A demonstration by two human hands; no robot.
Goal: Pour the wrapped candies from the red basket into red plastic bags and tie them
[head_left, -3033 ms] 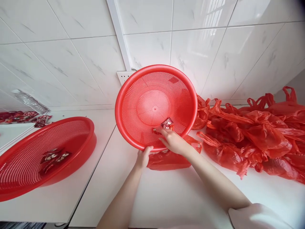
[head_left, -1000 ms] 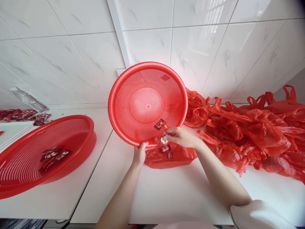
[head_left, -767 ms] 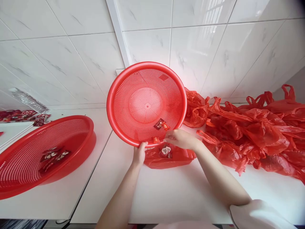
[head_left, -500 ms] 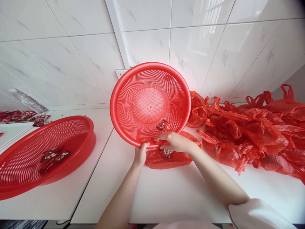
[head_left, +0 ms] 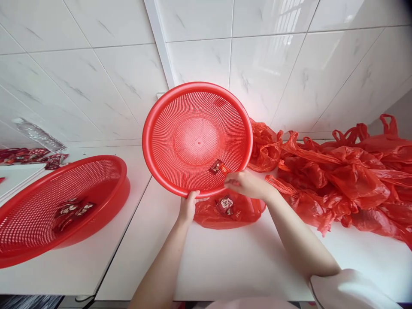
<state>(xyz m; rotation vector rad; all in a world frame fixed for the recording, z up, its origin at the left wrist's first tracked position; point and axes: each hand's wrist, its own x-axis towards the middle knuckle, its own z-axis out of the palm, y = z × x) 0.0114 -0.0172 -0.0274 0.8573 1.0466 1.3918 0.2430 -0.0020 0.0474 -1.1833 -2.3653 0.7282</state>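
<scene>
A red perforated plastic basket (head_left: 197,89) is tipped toward me, its opening facing me. My left hand (head_left: 189,208) grips its lower rim, thumb over the edge. Inside, near the lower right wall, lie a small dark red packet (head_left: 216,166) and a brighter red-orange one (head_left: 224,168). My right hand (head_left: 246,184) is at the lower right rim beside them, fingers curled; what they hold, if anything, is hidden. Below the rim, an open red plastic bag (head_left: 246,216) rests on the white table, with dark red printed packets (head_left: 225,203) in it.
A second red basket (head_left: 117,182) with several packets stands at left. Behind it are more packets (head_left: 24,155) and a clear plastic bottle (head_left: 40,135). Many red plastic bags (head_left: 347,180) are heaped at right. A tiled wall (head_left: 199,60) closes off the back.
The tipped basket has shifted slightly left with my left hand. My right hand has moved right and a little up from the lower rim, uncovering more of the packets in the bag.
</scene>
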